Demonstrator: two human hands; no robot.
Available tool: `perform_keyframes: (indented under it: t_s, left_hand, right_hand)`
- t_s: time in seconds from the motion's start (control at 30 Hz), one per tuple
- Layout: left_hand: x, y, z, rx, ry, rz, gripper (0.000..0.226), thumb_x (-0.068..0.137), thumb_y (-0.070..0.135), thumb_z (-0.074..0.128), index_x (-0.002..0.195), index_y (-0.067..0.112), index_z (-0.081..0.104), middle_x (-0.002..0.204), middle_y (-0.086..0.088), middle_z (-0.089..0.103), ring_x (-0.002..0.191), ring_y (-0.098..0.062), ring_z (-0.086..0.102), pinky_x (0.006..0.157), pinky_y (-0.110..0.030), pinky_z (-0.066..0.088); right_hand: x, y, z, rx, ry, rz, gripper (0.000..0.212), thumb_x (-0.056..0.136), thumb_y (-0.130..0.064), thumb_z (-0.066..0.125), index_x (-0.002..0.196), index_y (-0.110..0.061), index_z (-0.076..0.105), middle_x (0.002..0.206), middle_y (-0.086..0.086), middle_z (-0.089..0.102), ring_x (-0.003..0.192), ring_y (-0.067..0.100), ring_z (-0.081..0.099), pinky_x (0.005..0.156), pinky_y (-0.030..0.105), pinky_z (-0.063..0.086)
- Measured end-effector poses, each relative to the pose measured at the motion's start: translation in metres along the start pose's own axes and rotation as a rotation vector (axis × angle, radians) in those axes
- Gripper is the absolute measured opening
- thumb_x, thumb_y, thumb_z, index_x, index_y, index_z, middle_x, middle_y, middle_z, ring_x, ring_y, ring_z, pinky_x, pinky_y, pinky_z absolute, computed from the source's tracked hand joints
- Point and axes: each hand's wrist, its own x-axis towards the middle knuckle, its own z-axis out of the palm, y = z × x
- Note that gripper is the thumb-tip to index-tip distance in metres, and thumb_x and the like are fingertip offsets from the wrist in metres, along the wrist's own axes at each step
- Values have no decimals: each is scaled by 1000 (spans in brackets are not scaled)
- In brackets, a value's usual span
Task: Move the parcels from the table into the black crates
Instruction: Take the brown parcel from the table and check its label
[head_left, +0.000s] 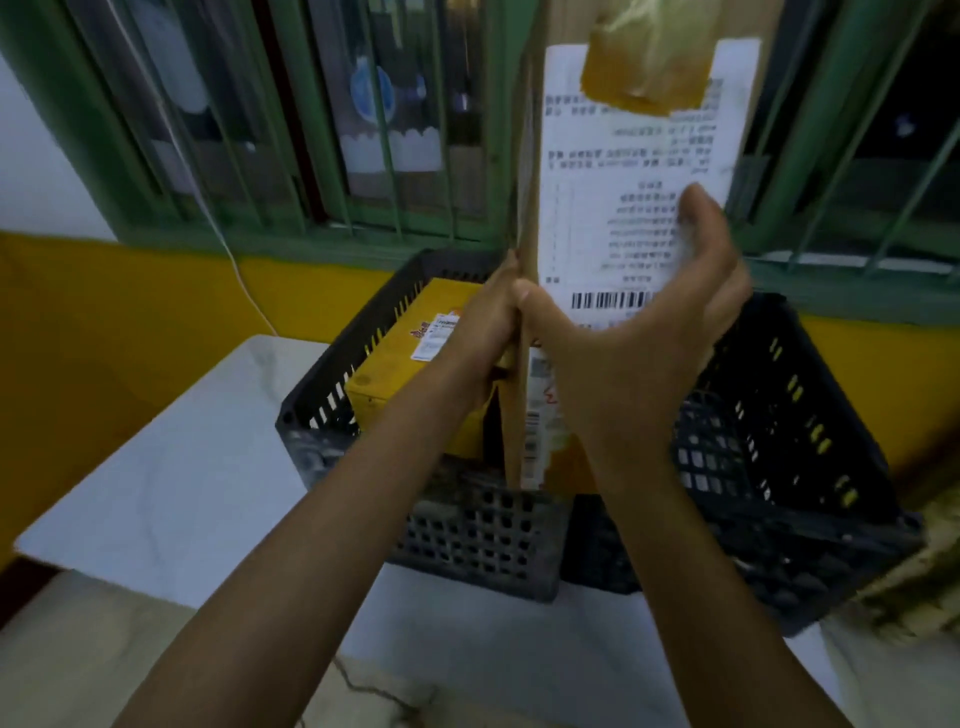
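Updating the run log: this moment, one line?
left hand, right hand grip flat parcel upright | over black crates | yellow box inside one

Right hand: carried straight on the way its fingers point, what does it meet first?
The right hand holds the cardboard parcel over its white label; going upward it would likely reach the brown tape patch first, depth unclear.

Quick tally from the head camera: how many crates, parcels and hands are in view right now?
Crates: 2, the left crate and the right crate
Parcels: 2, the yellow parcel in the left crate and the brown parcel held upright
Hands: 2, the left hand and the right hand, both gripping the brown parcel
Total: 6
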Motion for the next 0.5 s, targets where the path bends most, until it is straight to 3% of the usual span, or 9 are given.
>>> perform_keyframes:
  t_s: [0.07,0.13,0.23,0.3,0.37,0.4,0.5]
  left_hand:
    - [-3,1,-3,-5,-46,46,38,94,47,40,123,33,61,117,2,68,104,-20,64,96,-52,47]
    - [51,-3,-47,-9,-246,-18,50,80,58,41,125,40,57,120,5,66,109,-22,62,97,-54,45]
    - [63,-22,-52,-69,-316,-39,49,79,68,39,115,41,60,126,3,63,116,-25,58,100,-55,42]
    - [83,-23,-60,-132,-343,-83,41,91,59,34,116,36,59,125,4,63,113,-24,58,98,-46,46]
    - [101,-38,-65,-92,-364,-103,40,101,47,29,124,27,55,117,7,61,102,-17,60,81,-27,53]
    - [107,-43,-64,-48,-369,-111,40,102,44,28,128,25,51,121,7,59,105,-17,58,79,-24,52]
    - [123,-52,-66,61,-345,-58,50,100,51,29,147,34,29,152,6,35,137,-20,36,109,-44,36]
  right_hand:
    - [0,-5,4,-76,-83,-9,97,62,-46,82,143,-20,35,141,7,34,130,24,38,104,49,39]
    - [-2,-7,73,-266,40,-15,96,64,-50,80,143,-21,35,142,8,35,131,25,36,100,51,41]
    - [-3,-1,82,-347,12,-20,96,65,-53,77,144,-23,33,143,10,34,131,27,34,98,53,40]
    - [-6,11,108,-408,-3,-26,98,66,-54,75,146,-21,30,144,12,32,132,29,31,99,51,38]
    - [-9,33,124,-487,-22,-19,102,68,-56,73,149,-16,26,144,16,31,131,29,29,100,50,36]
    - [-11,48,128,-511,-36,8,104,69,-57,72,150,-14,22,145,18,29,132,29,28,101,50,35]
    - [-19,90,125,-618,-228,150,119,72,-59,71,153,-10,-1,152,24,16,139,35,20,109,53,30]
